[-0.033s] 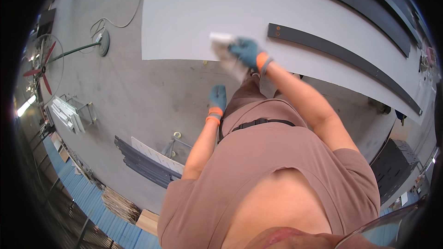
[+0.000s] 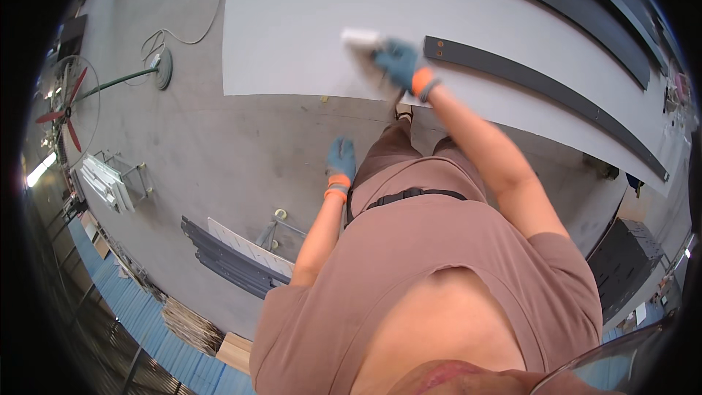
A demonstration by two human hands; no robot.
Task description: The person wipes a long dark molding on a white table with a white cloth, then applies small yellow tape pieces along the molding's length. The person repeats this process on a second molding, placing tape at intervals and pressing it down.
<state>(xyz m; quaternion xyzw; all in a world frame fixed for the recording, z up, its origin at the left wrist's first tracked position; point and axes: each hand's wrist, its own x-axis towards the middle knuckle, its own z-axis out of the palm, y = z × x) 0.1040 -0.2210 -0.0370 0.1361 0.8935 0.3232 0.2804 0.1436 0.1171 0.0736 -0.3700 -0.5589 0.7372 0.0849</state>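
The right hand [image 2: 398, 63] grips a blurry pale thing [image 2: 362, 39] that just moved farther out, over a new bit of white board [image 2: 285, 36], and I can't tell if the left hand [image 2: 341, 157] is open.

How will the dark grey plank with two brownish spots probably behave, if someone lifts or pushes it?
The plank should probably slide rather than roll, since it lies flat on the white surface. Being long and narrow, it may swing awkwardly if lifted by one end.

The pale board [image 2: 292, 36] looks smooth, the grey bar [image 2: 504, 69] matt.
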